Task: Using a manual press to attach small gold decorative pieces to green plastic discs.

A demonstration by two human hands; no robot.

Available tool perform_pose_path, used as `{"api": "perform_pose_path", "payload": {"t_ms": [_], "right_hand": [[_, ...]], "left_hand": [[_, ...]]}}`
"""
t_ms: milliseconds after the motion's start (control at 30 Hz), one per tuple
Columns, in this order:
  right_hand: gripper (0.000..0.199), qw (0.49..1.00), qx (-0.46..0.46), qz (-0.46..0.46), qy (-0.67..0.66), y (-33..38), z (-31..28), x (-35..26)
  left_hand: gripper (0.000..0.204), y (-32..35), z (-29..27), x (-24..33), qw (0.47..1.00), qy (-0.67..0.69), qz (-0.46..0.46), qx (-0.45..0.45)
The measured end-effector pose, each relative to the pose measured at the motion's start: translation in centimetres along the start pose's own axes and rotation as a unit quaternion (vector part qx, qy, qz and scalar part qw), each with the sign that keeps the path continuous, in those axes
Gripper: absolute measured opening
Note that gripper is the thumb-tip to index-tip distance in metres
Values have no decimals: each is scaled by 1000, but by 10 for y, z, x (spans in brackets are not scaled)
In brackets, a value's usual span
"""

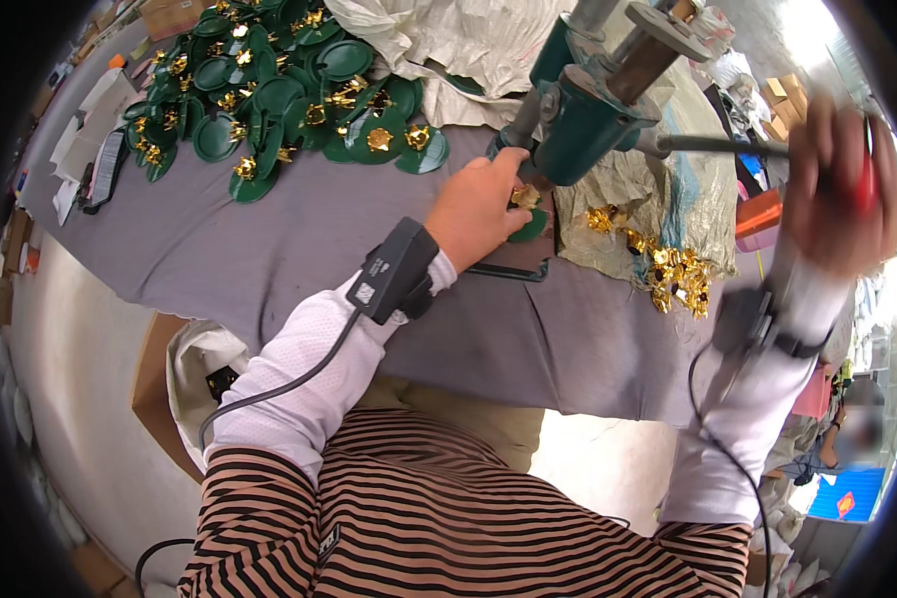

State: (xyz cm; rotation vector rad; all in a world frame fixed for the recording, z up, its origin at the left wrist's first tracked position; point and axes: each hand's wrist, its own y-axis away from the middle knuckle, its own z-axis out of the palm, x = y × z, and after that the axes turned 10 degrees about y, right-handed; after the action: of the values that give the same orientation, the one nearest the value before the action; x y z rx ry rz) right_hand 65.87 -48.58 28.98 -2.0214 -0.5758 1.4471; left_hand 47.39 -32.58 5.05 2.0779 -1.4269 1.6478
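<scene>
A green hand press stands at the far edge of the grey cloth. Under its ram lies a green disc with a gold metal piece on it. My left hand reaches in there, thumb and fingers closed on the disc with the gold piece; part of it is hidden by the hand and the ram. Out to the right, my right hand is wrapped round the red knob of the press lever. Motion blurs that hand.
Many green discs with gold pieces are heaped at the far left. A pile of loose gold pieces lies on woven sacking right of the press. Below the table's left part stands a cardboard box with a white sack inside.
</scene>
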Motion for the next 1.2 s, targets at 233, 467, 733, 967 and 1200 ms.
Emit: {"api": "perform_pose_path", "payload": {"t_ms": [233,467,733,967,1200], "right_hand": [[17,927,347,143,-13,-103,6,65],[26,934,331,138,10,-106,-14,77],[19,947,297,115,-36,-104,-25,83],[24,963,255,84,-27,-109,-62,95],[19,968,248,35,-24,-93,-10,70]], "left_hand": [[62,26,-63,-11,998,30,-45,-12],[53,39,-135,-28,991,-109,-16,-76],[41,-5,-112,-58,974,-219,28,57],[58,8,-42,2,997,53,-42,-40],[60,-7,-5,11,1000,-1,-15,-20]]}}
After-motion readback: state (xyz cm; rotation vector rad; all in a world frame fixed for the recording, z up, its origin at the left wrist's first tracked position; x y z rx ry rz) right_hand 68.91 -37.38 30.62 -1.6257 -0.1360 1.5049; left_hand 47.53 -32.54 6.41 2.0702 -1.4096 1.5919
